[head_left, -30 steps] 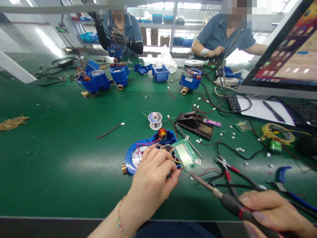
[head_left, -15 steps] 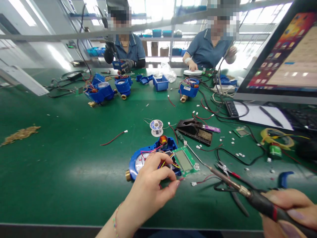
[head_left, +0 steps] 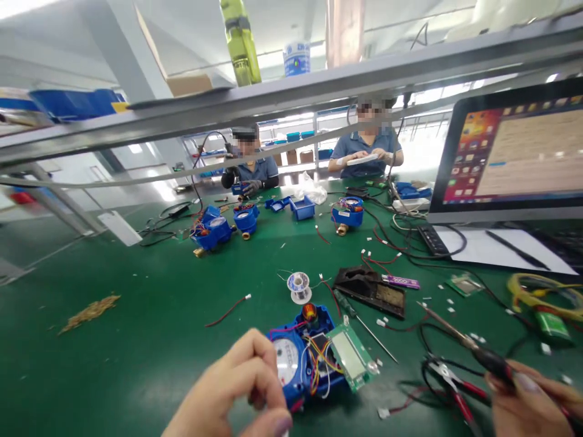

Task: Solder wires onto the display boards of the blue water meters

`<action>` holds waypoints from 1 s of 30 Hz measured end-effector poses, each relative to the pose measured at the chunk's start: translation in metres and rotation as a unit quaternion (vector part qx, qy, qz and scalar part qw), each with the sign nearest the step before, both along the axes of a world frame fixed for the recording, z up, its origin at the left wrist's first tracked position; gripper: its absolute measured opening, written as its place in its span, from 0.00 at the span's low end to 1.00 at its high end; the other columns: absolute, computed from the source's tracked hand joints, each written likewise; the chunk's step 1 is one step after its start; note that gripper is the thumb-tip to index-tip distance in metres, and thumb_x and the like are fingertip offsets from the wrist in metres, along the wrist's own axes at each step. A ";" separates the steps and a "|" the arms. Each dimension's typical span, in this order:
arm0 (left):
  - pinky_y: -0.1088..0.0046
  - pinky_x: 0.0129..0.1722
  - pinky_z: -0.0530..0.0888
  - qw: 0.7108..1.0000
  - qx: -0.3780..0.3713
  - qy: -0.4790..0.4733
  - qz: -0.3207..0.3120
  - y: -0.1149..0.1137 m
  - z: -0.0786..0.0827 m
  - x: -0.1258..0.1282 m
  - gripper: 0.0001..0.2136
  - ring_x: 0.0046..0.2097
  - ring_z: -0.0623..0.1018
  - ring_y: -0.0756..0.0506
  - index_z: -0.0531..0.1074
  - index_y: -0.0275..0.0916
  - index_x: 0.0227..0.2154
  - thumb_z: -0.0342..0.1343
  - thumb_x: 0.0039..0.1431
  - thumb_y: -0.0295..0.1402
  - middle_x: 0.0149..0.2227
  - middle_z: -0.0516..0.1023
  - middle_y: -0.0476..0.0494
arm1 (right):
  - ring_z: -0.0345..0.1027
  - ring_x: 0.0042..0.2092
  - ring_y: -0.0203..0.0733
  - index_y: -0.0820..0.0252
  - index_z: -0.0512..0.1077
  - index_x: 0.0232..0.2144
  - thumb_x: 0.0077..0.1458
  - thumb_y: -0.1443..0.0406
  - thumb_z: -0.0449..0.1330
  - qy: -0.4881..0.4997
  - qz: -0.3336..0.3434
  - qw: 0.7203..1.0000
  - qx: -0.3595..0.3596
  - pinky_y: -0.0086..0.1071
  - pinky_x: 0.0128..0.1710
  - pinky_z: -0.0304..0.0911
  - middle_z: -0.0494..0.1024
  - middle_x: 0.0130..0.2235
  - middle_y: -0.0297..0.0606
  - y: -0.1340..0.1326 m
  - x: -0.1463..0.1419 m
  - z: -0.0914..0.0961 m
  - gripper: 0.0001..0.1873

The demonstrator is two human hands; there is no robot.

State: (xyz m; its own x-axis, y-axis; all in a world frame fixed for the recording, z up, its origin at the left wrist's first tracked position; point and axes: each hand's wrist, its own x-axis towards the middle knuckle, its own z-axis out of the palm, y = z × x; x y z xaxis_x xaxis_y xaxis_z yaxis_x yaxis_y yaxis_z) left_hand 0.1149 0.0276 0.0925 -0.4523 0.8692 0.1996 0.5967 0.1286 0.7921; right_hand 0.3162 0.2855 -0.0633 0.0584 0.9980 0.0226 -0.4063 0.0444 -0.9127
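My right hand (head_left: 528,397) grips a soldering iron (head_left: 494,364), its bare tip pointing up and left over the table. At the lower middle, my left hand (head_left: 232,388) is closed, thumb towards fingers; a small pale bit shows by the thumb, too little to name. Just beyond it lies an opened blue water meter (head_left: 268,346) with a round dial, coloured wires and a copper coil (head_left: 310,314). A green circuit board (head_left: 353,355) with a display leans on the meter's right side. Beside the board lies a screwdriver (head_left: 371,334).
A solder spool (head_left: 299,288) and a black iron stand (head_left: 368,291) lie behind the meter. Red-handled cutters (head_left: 455,385) and cables are near my right hand. A monitor (head_left: 510,158) stands right. Other meters (head_left: 348,215) and two people are across the table, under a shelf (head_left: 291,91).
My view has tilted up, bringing the shelf into sight. My left hand has drawn back from the circuit board to the meter's near left. The soldering iron's tip has moved away from the board.
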 end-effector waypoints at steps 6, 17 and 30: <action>0.77 0.28 0.63 0.998 0.011 -0.044 -0.052 0.097 0.037 -0.055 0.09 0.27 0.65 0.53 0.66 0.36 0.23 0.55 0.54 0.34 0.25 0.64 0.51 | 0.63 0.31 0.34 0.58 0.65 0.19 0.25 0.67 0.65 0.066 -0.051 0.995 -0.047 0.28 0.29 0.61 0.68 0.26 0.32 0.008 0.003 -0.006 0.14; 0.57 0.47 0.68 0.976 -0.151 0.130 -0.085 0.223 -0.001 -0.097 0.12 0.48 0.70 0.42 0.69 0.35 0.41 0.54 0.57 0.36 0.47 0.70 0.41 | 0.62 0.28 0.39 0.53 0.63 0.16 0.30 0.65 0.64 0.051 -0.088 0.992 -0.070 0.38 0.24 0.58 0.63 0.26 0.34 0.014 0.007 -0.004 0.11; 0.61 0.44 0.71 0.980 -0.141 0.139 -0.009 0.142 -0.060 -0.140 0.09 0.43 0.73 0.45 0.70 0.35 0.38 0.53 0.59 0.36 0.42 0.73 0.43 | 0.62 0.29 0.40 0.54 0.62 0.16 0.34 0.64 0.64 0.035 -0.078 0.996 -0.019 0.40 0.27 0.59 0.62 0.25 0.34 0.012 0.005 -0.007 0.11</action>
State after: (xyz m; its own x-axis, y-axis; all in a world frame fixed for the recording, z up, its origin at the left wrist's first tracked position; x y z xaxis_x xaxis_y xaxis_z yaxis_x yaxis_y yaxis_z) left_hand -0.0251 0.1701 0.0325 -0.3983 0.9150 0.0646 0.7892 0.3060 0.5325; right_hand 0.3216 0.2976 -0.0700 0.2140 0.9766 -0.0238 -0.4594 0.0790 -0.8847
